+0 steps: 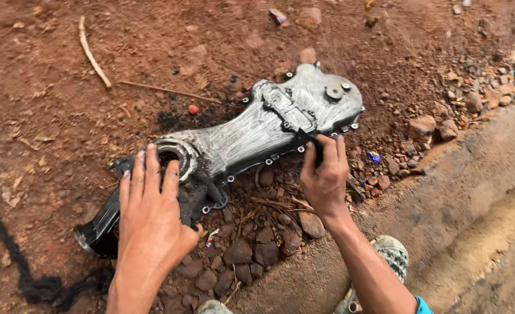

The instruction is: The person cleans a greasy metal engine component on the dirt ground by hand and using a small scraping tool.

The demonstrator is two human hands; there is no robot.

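Observation:
A long grey metal engine casing (pixel 251 131), smeared with black grease, lies on red dirt ground. My left hand (pixel 150 212) presses flat on its dark, greasy near end, fingers spread beside a round opening (pixel 173 154). My right hand (pixel 326 174) grips a small dark tool (pixel 311 141) whose tip touches the casing's lower edge near the bolt holes. The tool is mostly hidden by my fingers.
Loose stones (pixel 251 250) lie heaped just below the casing. A concrete kerb (pixel 472 192) runs diagonally at the right. A stick (pixel 93 55) lies at the upper left, a black oily trail (pixel 13 256) at the lower left. My sandalled foot (pixel 388 256) shows below.

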